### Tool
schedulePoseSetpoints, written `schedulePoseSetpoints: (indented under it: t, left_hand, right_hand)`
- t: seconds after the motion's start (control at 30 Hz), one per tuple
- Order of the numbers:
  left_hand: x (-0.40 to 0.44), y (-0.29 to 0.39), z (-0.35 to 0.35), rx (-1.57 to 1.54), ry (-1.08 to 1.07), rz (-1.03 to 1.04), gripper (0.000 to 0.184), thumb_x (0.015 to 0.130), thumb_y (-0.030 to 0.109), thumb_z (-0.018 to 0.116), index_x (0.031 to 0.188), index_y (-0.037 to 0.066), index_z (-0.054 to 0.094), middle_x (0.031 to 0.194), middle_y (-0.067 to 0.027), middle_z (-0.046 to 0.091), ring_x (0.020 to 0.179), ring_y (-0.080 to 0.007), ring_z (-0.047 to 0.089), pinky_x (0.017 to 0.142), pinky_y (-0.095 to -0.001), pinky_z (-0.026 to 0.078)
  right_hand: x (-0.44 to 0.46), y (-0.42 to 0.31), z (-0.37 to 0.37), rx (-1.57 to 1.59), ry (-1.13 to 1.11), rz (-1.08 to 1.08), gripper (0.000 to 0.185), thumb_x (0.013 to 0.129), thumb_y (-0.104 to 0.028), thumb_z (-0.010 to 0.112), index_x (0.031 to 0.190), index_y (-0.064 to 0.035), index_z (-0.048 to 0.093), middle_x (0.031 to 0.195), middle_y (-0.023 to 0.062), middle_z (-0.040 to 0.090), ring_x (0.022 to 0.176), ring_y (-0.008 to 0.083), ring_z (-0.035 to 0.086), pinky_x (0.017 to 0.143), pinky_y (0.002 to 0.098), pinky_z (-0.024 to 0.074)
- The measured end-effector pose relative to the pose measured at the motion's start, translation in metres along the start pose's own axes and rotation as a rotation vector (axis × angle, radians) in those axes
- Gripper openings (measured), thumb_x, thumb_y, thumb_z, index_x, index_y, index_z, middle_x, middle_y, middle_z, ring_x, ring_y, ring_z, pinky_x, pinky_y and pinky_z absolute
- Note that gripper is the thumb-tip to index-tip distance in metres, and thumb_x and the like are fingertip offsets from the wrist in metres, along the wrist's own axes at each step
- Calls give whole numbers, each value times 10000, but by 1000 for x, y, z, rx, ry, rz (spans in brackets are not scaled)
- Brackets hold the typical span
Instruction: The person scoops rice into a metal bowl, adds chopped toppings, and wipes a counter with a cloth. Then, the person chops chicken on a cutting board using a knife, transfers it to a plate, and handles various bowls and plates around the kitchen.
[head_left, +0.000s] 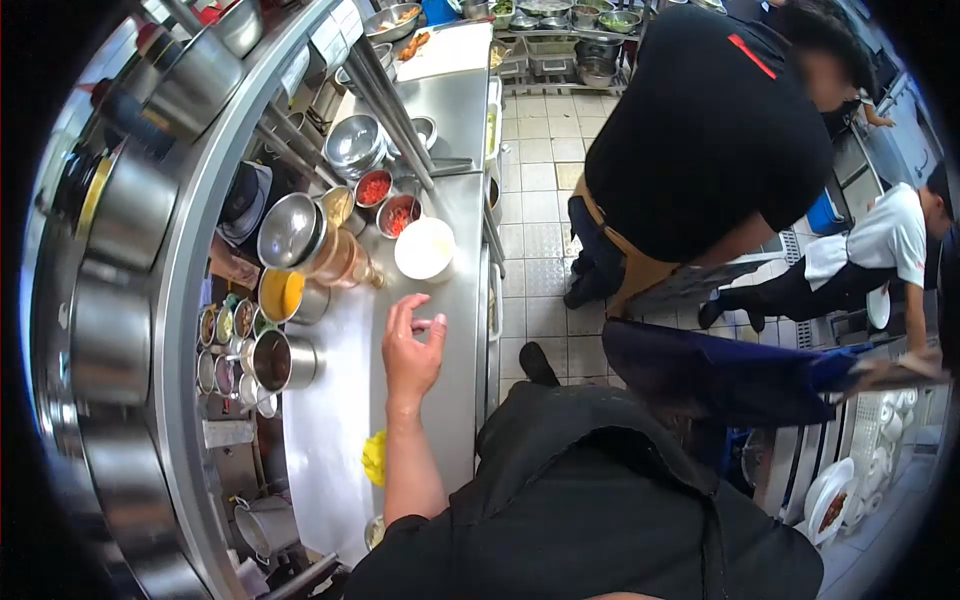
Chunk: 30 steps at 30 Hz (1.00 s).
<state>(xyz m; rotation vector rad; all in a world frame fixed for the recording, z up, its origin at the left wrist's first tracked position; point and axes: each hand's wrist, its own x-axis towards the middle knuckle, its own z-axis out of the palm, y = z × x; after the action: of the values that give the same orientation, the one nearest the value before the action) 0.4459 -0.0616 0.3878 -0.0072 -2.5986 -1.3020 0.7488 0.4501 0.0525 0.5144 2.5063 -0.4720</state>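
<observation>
My left hand (412,350) is raised over the steel counter (450,330), its fingers loosely bent and the thumb apart, with nothing in it. Just beyond the fingertips stands a white bowl (424,248). Two small metal containers of chopped red food (400,214) are behind the bowl. Left of the hand are a pot of yellow contents (282,295) and a deep metal pot (284,360). A yellow cloth (374,458) lies beside my left forearm. My right hand is out of view.
A metal shelf (185,300) with large pots runs along the left. A co-worker in black (710,140) bends on the right, near a dark blue cloth or apron (710,365). Another co-worker in white (885,240) is farther right. Stacked plates (828,490) stand at lower right.
</observation>
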Motion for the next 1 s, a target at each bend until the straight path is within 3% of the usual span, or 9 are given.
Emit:
schedulePoseSetpoints:
  t: [0.1,0.23,0.4,0.47,0.63,0.7,0.83,0.9,1.0]
  left_hand:
    - [64,-29,-3,6,23,-87,275,854,133,667,1081,5,581,976,-83,614,721,-130,614,678,-268,476]
    - [90,-78,6,-380,-101,-309,178,890,131,637,1017,17,590,865,-28,626,715,-92,572,685,-247,470]
    - [45,-102,38,-464,-369,-604,126,885,115,647,971,36,600,829,-7,627,754,-75,570,717,-227,469]
    - [32,-116,49,-394,-356,-659,124,883,119,651,956,26,616,831,-10,637,754,-74,577,711,-233,477]
    - [40,-120,51,-399,-245,-771,180,885,174,651,932,0,638,787,-27,652,744,-83,595,683,-248,487]
    - [48,-119,40,-276,-269,-797,201,895,200,639,903,-1,641,770,-40,650,722,-89,593,662,-254,487]
    - [45,-87,16,-169,223,-1075,257,899,236,617,867,-19,630,724,-70,640,626,-129,594,566,-264,475]
    - [51,-50,15,-152,570,-1180,215,904,185,600,818,-12,583,705,-87,625,575,-110,552,520,-246,447]
    - [60,-8,28,-218,802,-1115,177,905,165,604,839,14,537,710,-80,619,572,-102,543,518,-223,438]
  right_hand:
    - [22,-44,-28,-209,51,-199,234,895,-182,504,984,28,558,852,238,648,760,383,669,622,454,555]
    - [39,-226,-233,-191,17,29,224,885,-70,414,1081,7,492,1095,266,537,860,453,620,743,515,521]
    - [98,-388,-384,157,512,-570,498,720,45,584,1197,12,446,1073,239,533,983,452,545,791,477,476]
    - [161,-459,-419,346,680,-718,416,732,0,615,1138,-13,523,1016,210,558,949,400,568,791,416,473]
    - [359,-661,-451,624,614,-947,204,781,-130,605,926,-5,535,893,206,580,782,371,566,703,430,464]
    - [402,-753,-445,778,313,-885,240,775,-176,630,897,-1,519,831,211,594,780,368,585,686,451,466]
    - [412,-868,-414,833,-283,-1090,289,820,-232,651,949,-12,515,734,187,617,612,356,626,626,424,501]
    - [419,-895,-392,822,-538,-1021,306,834,-268,669,914,-21,507,744,178,609,663,333,627,647,409,496]
    - [436,-905,-364,736,-260,-1193,330,843,-304,673,884,-26,499,778,175,605,702,305,612,676,391,488]
